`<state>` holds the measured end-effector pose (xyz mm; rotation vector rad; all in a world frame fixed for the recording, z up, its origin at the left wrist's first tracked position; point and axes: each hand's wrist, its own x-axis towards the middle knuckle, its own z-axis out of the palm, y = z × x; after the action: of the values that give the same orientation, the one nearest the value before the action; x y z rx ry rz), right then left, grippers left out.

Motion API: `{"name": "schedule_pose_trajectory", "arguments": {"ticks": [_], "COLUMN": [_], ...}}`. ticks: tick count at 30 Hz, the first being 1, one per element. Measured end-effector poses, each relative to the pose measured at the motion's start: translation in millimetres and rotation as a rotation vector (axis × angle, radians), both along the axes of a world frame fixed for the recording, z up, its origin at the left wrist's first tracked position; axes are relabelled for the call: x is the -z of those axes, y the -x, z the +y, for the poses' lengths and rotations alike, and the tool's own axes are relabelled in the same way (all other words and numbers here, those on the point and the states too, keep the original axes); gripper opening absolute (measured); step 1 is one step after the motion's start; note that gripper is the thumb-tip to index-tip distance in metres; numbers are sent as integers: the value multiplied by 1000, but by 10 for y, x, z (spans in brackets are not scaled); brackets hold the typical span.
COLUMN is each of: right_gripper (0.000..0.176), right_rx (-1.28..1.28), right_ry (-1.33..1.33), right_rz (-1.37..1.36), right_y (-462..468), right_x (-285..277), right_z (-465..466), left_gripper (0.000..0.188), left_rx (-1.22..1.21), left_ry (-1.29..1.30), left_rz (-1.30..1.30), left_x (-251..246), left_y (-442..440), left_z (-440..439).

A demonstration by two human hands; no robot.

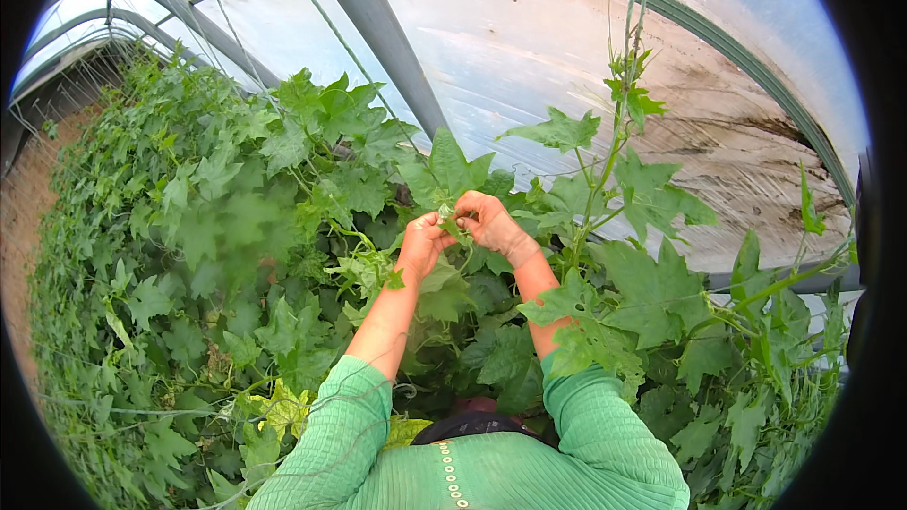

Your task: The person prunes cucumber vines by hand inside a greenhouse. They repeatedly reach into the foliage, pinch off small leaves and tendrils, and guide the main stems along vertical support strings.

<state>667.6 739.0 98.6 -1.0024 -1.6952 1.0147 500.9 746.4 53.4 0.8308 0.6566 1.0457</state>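
My left hand (423, 246) and my right hand (496, 227) meet in front of me among the leaves of a climbing vine. Between their fingertips is a small pale-green shoot tip (446, 212), pinched from both sides. The fingers cover most of its stem. Just beyond the hands stands a broad lobed leaf (446, 163). A green twine (347, 49) slants down from the upper left towards this spot; its lower end is lost in the foliage. Curled young leaves (361, 269) sit left of my left wrist.
A tall vine (602, 184) climbs hanging strings (636, 7) at the right. Behind runs a plastic film wall (510, 35) with a grey metal post (375, 28). Dense vine foliage (163, 241) fills the left, beside a bare soil path (28, 227). A thin stem crosses before my left sleeve (347, 404).
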Motion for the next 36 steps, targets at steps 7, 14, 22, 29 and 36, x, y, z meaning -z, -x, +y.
{"name": "schedule_pose_trajectory", "arguments": {"ticks": [7, 14, 22, 29, 36], "right_gripper": [16, 16, 9, 9, 10], "right_rx": [61, 86, 366, 395, 374], "right_ry": [-130, -39, -128, -213, -195], "right_rz": [-122, 187, 134, 78, 59], "right_y": [-38, -13, 92, 70, 67], "right_x": [-21, 85, 260, 248, 256], "right_z": [-31, -44, -154, -179, -214], "left_gripper": [16, 7, 7, 30, 17], "left_rx": [-51, -145, -348, -573, -570], "left_ry": [39, 40, -113, -430, -465], "left_rz": [-57, -277, 427, 425, 419], "left_x": [50, 136, 350, -23, -205], "left_y": [-20, -96, -192, -312, -321], "left_z": [-58, -90, -116, -329, -253]}}
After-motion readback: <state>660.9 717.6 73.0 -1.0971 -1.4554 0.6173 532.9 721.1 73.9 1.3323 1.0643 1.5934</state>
